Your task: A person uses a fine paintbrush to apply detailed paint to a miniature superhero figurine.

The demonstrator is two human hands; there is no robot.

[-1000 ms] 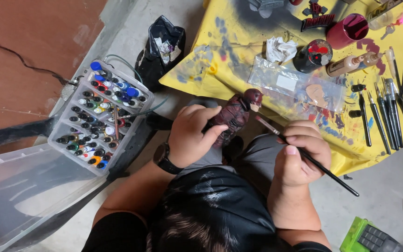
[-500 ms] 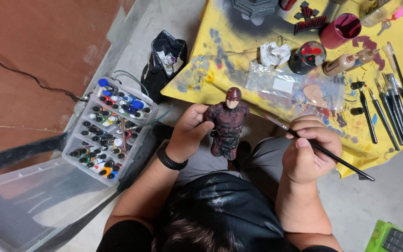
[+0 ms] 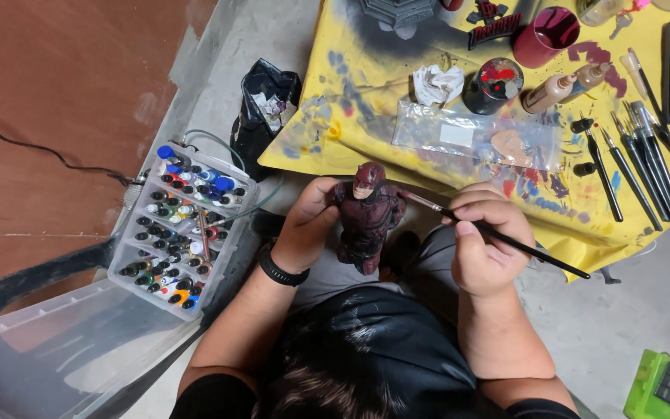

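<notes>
Since the earlier frame the dark red figurine (image 3: 367,217) has come up a bit and turned more upright, and the brush tip has closed in on its shoulder, so I'm basically at the paint-touch part now. My left hand (image 3: 308,225) is wrapped around the figurine's side and back, fingers closed snug on it, holding it just in front of the near edge of the yellow paint-stained cloth (image 3: 366,116). My right hand (image 3: 484,240) is pinched shut on the thin paintbrush (image 3: 498,235), with the bristle end touching or just off the figurine's shoulder, honestly can't tell which from up here. To do this bit well, I reckon I should rest both wrists on my lap so nothing wobbles, keep the strokes short and light, and rotate the figurine instead of twisting the brush. The spare brushes (image 3: 637,155) lie on the cloth's right side, the paint-smeared round lid (image 3: 494,84) sits further up the cloth, and the clear box of paint bottles (image 3: 184,225) is off the cloth's left edge, on the floor.
</notes>
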